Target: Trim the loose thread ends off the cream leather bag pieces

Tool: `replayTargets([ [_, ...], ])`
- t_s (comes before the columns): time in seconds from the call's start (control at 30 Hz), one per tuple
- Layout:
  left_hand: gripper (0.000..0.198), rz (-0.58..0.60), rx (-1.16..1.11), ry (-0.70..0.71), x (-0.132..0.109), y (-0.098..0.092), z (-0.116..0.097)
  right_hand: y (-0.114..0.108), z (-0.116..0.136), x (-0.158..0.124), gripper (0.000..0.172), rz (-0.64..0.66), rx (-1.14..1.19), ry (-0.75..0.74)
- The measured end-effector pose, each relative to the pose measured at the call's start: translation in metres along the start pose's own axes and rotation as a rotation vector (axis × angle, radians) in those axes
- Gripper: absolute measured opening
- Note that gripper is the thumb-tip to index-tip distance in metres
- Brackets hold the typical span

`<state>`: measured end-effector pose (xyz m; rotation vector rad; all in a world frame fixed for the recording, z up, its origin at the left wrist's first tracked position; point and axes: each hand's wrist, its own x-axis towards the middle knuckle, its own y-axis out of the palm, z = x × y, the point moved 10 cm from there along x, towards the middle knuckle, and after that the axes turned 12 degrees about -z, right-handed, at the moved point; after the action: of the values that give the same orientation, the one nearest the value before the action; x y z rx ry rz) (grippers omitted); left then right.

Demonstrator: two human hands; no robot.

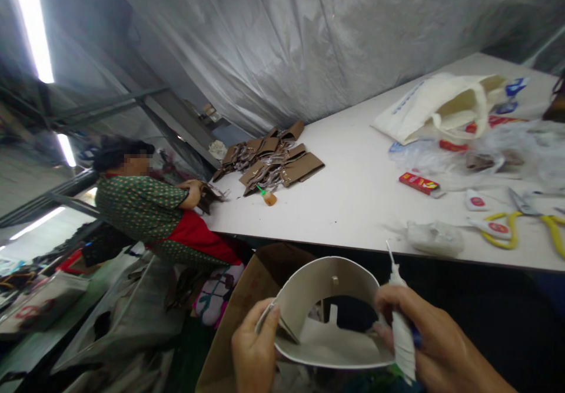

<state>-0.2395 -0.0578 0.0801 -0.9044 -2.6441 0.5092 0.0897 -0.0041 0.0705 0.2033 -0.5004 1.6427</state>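
Note:
My left hand [256,346] pinches the left rim of a beige open bag body [342,278], thumb on a folded flap. The piece bows open in front of me, showing its pale inside, a small tab and a slot. My right hand [410,334] is wrapped round a tool with a white-wrapped handle [401,322] and a thin metal tip pointing up. Fingers of that same hand also touch the bag body's right edge. A cardboard box [238,316] stands beneath and to the left of the bag body.
A white table [344,199] runs across ahead. On it lie brown bag pieces [273,155], a glue bottle [267,196], a red box [418,183], yellow-handled scissors [514,231], plastic wrapping [529,152] and a cream tote bag [424,110]. A co-worker [141,205] handles brown pieces at left.

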Motion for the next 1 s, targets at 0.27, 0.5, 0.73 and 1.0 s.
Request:
replayTargets([
  [0.27,0.047,0.363,-0.212,-0.296,0.007,0.126,0.023,-0.021,-0.033,-0.019,0.022,0.039,0.134,0.185],
  [0.5,0.044,0.558,-0.138,-0.293,0.01,0.188,0.026,-0.124,-0.089,-0.001,0.034,-0.411,-0.169,0.215],
  [0.73,0.035,0.612,-0.112,-0.23,-0.002,0.218,-0.002,-0.152,-0.115,0.026,0.022,-0.502,-0.445,0.122],
  [1.0,0.03,0.746,-0.102,-0.156,-0.022,0.252,-0.037,-0.144,-0.111,0.05,0.019,-0.429,-0.578,-0.029],
])
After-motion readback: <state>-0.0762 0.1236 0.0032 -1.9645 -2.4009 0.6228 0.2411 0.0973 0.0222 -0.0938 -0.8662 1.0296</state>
